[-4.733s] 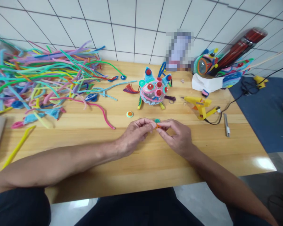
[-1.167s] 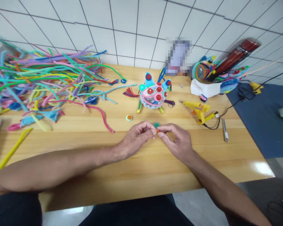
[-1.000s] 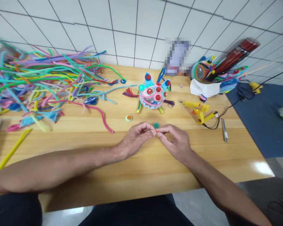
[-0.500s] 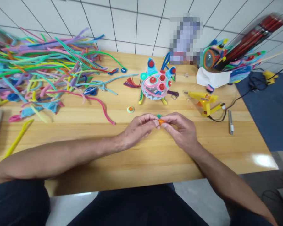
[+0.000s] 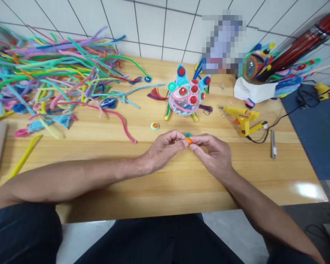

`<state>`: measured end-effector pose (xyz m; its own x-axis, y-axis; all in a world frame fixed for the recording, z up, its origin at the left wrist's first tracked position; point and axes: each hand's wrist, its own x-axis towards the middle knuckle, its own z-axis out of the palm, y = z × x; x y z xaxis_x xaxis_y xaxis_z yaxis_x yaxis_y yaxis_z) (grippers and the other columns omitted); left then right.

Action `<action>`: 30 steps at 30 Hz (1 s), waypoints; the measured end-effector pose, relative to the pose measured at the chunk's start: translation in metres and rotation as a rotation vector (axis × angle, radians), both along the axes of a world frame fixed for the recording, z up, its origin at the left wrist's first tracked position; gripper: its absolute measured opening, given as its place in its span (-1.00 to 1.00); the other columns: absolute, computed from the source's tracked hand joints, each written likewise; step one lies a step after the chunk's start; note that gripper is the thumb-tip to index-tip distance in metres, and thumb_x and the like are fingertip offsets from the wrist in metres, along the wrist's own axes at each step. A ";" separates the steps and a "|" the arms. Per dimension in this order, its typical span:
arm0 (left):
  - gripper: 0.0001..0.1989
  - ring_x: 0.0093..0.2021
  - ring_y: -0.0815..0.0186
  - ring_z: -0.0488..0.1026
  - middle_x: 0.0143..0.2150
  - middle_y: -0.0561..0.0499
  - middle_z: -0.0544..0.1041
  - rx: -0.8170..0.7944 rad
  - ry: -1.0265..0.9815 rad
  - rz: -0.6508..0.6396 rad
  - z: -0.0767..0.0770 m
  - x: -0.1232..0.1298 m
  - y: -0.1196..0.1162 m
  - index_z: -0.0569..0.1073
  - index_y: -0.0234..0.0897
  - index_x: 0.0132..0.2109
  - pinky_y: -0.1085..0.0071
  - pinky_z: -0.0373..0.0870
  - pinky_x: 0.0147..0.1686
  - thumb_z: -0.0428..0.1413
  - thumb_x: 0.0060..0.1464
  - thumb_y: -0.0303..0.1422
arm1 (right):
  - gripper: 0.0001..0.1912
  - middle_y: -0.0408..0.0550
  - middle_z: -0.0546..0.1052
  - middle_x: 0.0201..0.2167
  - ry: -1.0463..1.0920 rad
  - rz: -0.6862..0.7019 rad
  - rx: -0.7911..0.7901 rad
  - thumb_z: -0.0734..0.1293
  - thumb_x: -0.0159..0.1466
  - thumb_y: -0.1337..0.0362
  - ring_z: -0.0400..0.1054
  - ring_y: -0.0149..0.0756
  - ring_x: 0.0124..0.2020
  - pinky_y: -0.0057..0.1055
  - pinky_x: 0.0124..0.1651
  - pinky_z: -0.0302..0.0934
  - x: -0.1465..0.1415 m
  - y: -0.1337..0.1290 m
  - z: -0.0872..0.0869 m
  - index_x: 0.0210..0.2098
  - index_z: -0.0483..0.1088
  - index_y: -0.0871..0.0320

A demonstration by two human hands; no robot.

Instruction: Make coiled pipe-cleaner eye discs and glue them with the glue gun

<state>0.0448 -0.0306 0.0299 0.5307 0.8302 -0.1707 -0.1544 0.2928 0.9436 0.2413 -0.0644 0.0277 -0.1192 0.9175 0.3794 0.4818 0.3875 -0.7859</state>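
Between the fingertips of my left hand [image 5: 165, 148] and my right hand [image 5: 213, 152] is a small orange coil [image 5: 188, 140], which looks like wound pipe cleaner. Both hands pinch it just above the table. Right behind the fingers lies a small green disc [image 5: 187, 135], partly hidden. To the left of them rests a pale green disc with an orange centre [image 5: 154, 126]. Beyond my hands stands a colourful pipe-cleaner creature [image 5: 186, 97], pink and light blue with red round spots, tassels at its sides and yellow-tipped feet.
Many loose pipe cleaners [image 5: 57, 73] cover the table's left side. At right lie a yellow glue gun [image 5: 243, 118] with its cord and a utility knife [image 5: 273, 145]. Behind them are white paper [image 5: 254, 91], another colourful piece [image 5: 254, 66] and a dark red cylinder [image 5: 299, 42].
The view has shifted slightly, so the table things appear a little further right. My fingers have moved slightly around the orange coil, and both hands still pinch it.
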 end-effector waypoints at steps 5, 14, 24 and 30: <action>-0.70 -0.39 0.44 0.28 -0.44 0.13 0.38 -0.004 -0.020 -0.031 -0.001 0.001 0.001 0.44 -0.29 -0.29 0.46 0.23 -0.33 0.27 0.13 -0.14 | -0.93 -0.13 0.67 -0.33 0.024 -0.002 -0.018 0.46 0.31 0.29 0.57 -0.32 -0.34 -0.33 -0.21 0.50 0.000 0.000 0.000 -0.19 0.58 0.05; -0.75 -0.37 0.42 0.25 -0.41 0.11 0.39 0.073 0.049 -0.097 -0.001 -0.002 0.006 0.45 -0.31 -0.33 0.44 0.19 -0.32 0.24 0.12 -0.21 | -0.89 -0.13 0.67 -0.33 -0.019 0.071 -0.103 0.41 0.33 0.31 0.56 -0.32 -0.34 -0.35 -0.23 0.44 0.008 0.004 0.011 -0.17 0.60 0.06; -0.76 -0.43 0.44 0.25 -0.47 0.13 0.40 0.050 0.072 -0.067 0.003 -0.001 0.006 0.48 -0.29 -0.35 0.46 0.22 -0.37 0.24 0.16 -0.21 | -0.94 -0.13 0.66 -0.37 -0.011 0.026 -0.135 0.40 0.30 0.30 0.55 -0.33 -0.39 -0.36 -0.26 0.45 0.005 0.004 0.006 -0.24 0.55 0.09; -0.80 -0.38 0.42 0.30 -0.40 0.09 0.45 0.140 0.067 -0.060 -0.001 -0.003 0.004 0.49 -0.31 -0.30 0.45 0.28 -0.31 0.22 0.19 -0.25 | -0.94 -0.12 0.67 -0.37 -0.042 0.017 -0.086 0.40 0.30 0.31 0.55 -0.33 -0.38 -0.39 -0.27 0.43 0.002 0.002 0.007 -0.24 0.54 0.09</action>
<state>0.0418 -0.0261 0.0290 0.5714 0.8154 -0.0925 -0.0757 0.1647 0.9834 0.2434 -0.0623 0.0352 -0.1490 0.9442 0.2938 0.5086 0.3280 -0.7961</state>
